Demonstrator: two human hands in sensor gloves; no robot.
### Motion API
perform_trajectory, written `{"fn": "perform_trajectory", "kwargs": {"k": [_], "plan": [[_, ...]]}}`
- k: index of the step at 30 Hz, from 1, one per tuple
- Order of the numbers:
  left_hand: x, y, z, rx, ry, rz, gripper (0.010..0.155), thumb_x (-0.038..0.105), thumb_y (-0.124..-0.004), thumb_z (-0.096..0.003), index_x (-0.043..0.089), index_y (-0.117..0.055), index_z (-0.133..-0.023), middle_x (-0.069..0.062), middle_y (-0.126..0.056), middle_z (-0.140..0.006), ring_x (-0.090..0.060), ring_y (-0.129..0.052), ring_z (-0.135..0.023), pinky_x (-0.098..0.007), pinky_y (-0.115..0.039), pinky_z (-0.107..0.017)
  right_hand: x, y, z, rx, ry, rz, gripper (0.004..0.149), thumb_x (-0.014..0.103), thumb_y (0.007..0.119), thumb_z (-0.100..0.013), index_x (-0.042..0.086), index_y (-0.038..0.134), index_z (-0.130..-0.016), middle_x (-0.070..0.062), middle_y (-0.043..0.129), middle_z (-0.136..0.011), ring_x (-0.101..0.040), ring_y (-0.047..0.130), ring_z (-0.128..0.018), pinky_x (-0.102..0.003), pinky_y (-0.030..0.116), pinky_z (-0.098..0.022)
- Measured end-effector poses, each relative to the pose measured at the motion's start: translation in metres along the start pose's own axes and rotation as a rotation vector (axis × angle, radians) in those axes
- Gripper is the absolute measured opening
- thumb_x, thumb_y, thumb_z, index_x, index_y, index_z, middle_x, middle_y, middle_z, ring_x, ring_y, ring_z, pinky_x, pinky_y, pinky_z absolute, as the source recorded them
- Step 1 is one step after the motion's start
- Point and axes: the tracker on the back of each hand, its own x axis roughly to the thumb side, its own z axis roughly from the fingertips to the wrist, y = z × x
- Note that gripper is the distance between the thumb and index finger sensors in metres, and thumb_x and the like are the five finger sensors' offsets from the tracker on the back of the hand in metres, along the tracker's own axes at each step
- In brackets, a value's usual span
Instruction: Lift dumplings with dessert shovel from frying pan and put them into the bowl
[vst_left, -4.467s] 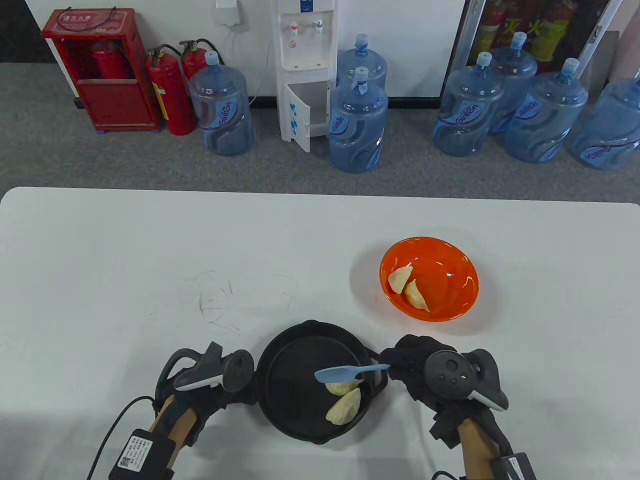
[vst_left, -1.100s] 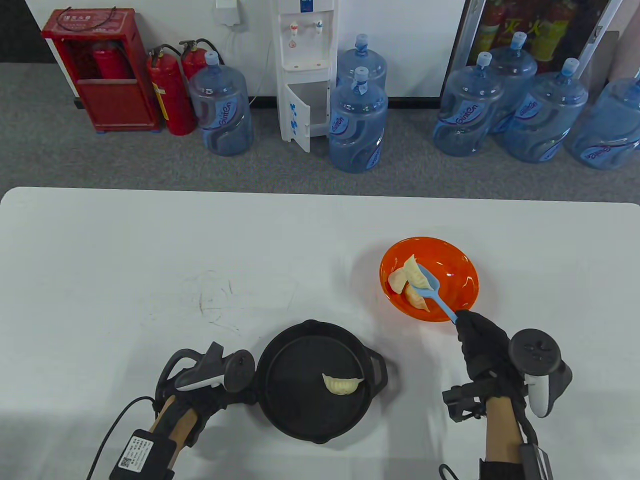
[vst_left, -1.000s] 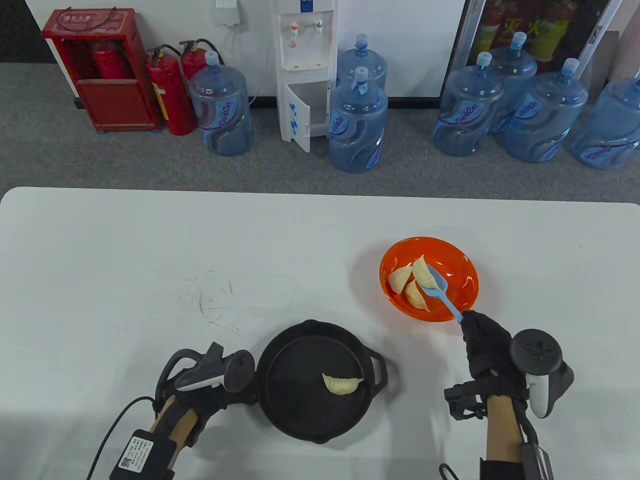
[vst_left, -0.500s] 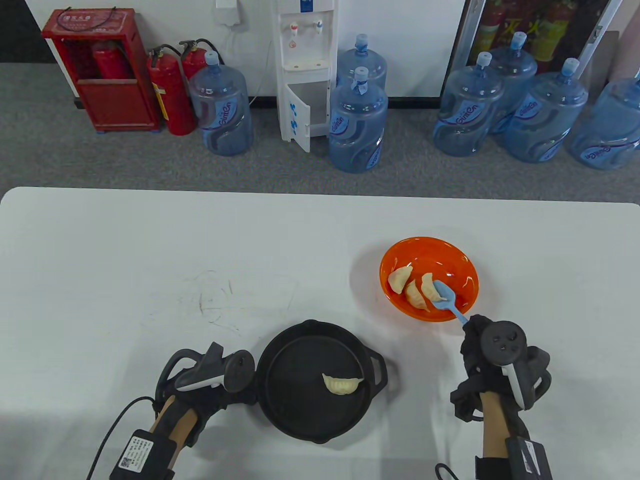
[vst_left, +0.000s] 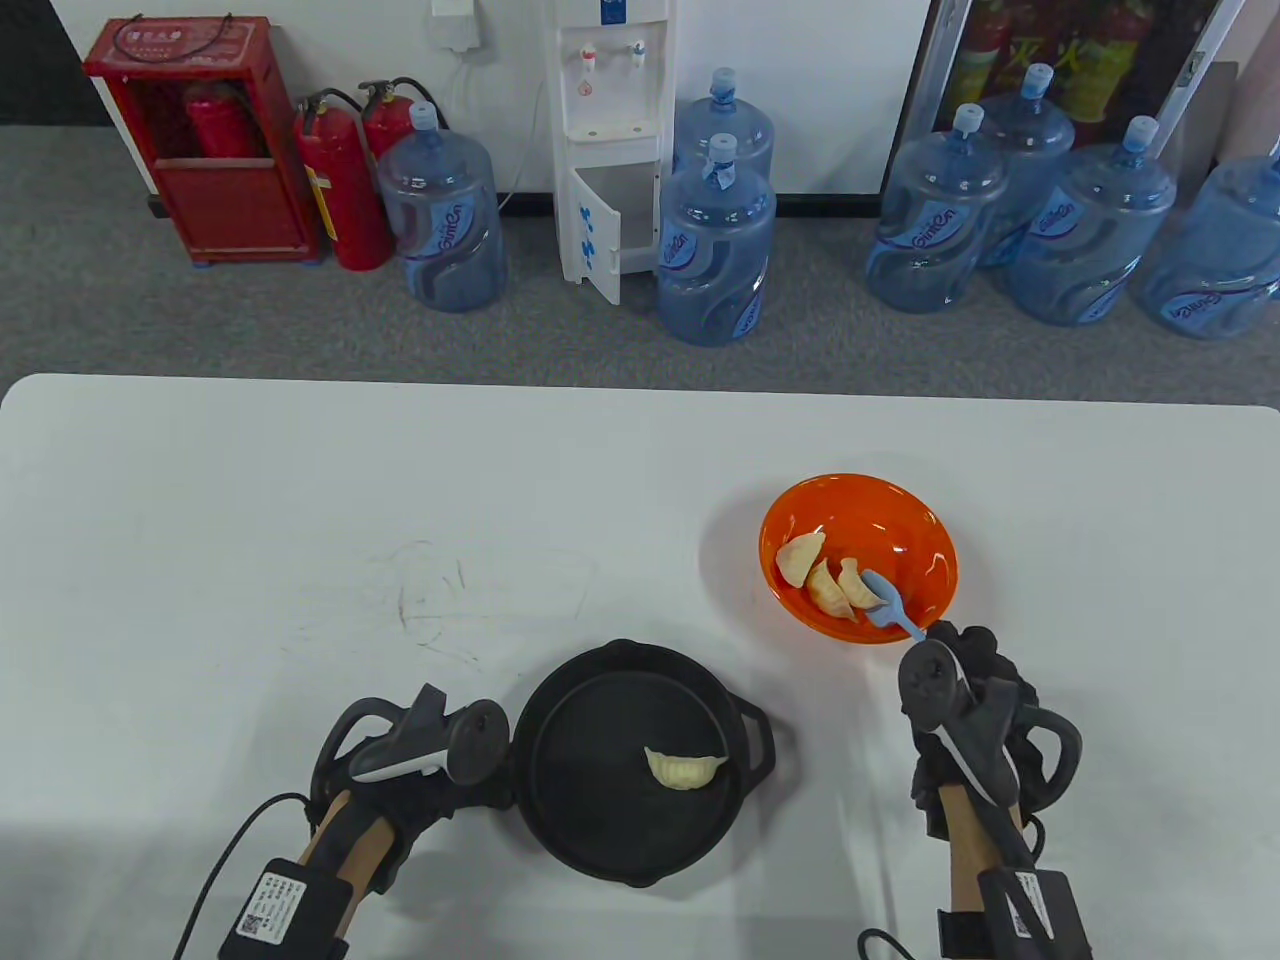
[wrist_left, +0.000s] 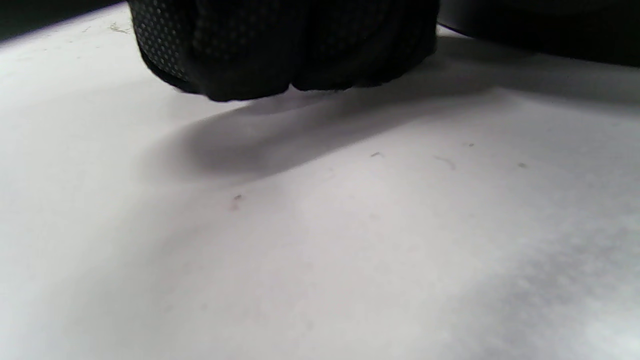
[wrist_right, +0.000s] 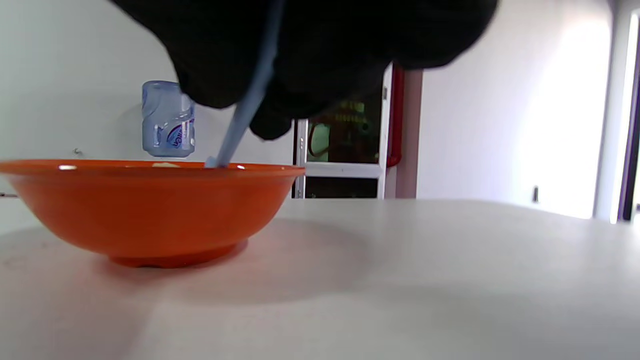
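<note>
Table (vst_left: 250, 520) lies bare leftward; right hand (vst_left: 965, 700) fingers grip shovel (vst_left: 890, 608) angled up-left into bowl (vst_left: 930, 540); left-hand (vst_left: 400, 790) fingers' state unclear.

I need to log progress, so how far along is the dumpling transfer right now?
Done: three dumplings lie in the orange bowl. In hand: the right hand holds the blue dessert shovel, its blade inside the bowl beside the nearest dumpling. Left: one dumpling sits in the black frying pan, which the left hand rests against at its left side.
</note>
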Motion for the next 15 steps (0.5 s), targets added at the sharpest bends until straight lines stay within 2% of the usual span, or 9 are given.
{"fn": "perform_trajectory", "kwargs": {"k": [5, 8, 15], "plan": [[0.000, 0.000, 0.000, 0.000, 0.001, -0.001, 0.061, 0.066, -0.059, -0.0342, 0.026, -0.079, -0.076, 0.005, -0.091, -0.055, -0.015, -0.097, -0.040, -0.052, -0.074, -0.070, 0.011, -0.002, 0.005, -0.059, -0.062, 0.152, 0.041, 0.037, 0.075, -0.062, 0.022, 0.084, -0.100, -0.009, 0.087, -0.087, -0.014, 0.090, -0.050, -0.039, 0.082, -0.041], [0.000, 0.000, 0.000, 0.001, 0.001, -0.001, 0.061, 0.066, -0.059, -0.0342, 0.026, -0.079, -0.076, 0.005, -0.091, -0.055, -0.015, -0.097, -0.040, -0.052, -0.074, -0.070, 0.011, -0.003, 0.006, -0.074, -0.072, 0.176, 0.041, 0.037, 0.075, -0.062, 0.022, 0.083, -0.100, -0.009, 0.087, -0.088, -0.015, 0.090, -0.051, -0.039, 0.082, -0.042], [0.000, 0.000, 0.000, 0.001, 0.006, -0.002, 0.061, 0.066, -0.059, -0.0341, 0.026, -0.079, -0.076, 0.005, -0.091, -0.055, -0.015, -0.097, -0.040, -0.052, -0.074, -0.070, -0.002, -0.005, 0.005, -0.059, -0.031, 0.100, 0.042, 0.037, 0.075, -0.062, 0.022, 0.083, -0.100, -0.009, 0.086, -0.088, -0.015, 0.090, -0.051, -0.039, 0.082, -0.042]]}}
